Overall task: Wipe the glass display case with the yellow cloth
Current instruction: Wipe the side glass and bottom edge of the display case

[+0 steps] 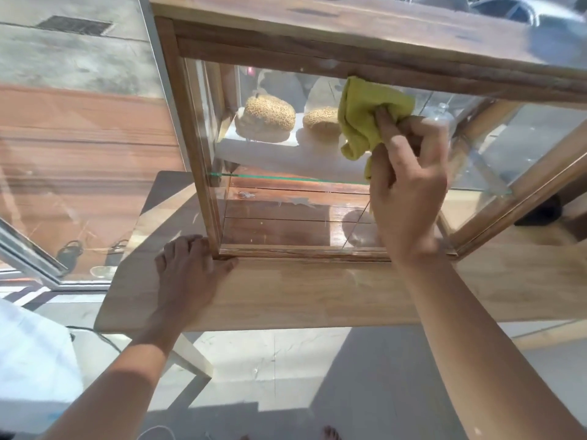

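Note:
A wood-framed glass display case (203,173) stands on a wooden table. My right hand (409,185) grips a crumpled yellow cloth (365,117) and presses it against the upper right of the front glass pane, just under the top frame rail. My left hand (190,277) rests flat on the tabletop with fingers spread, touching the case's lower left corner. Inside, on a glass shelf, sit two seeded loaves (268,117).
The wooden tabletop (301,296) extends in front of the case, its near edge close to me. A glass side door (508,173) of the case angles out at right. Tiled floor, a cable and a white object (31,360) lie below at left.

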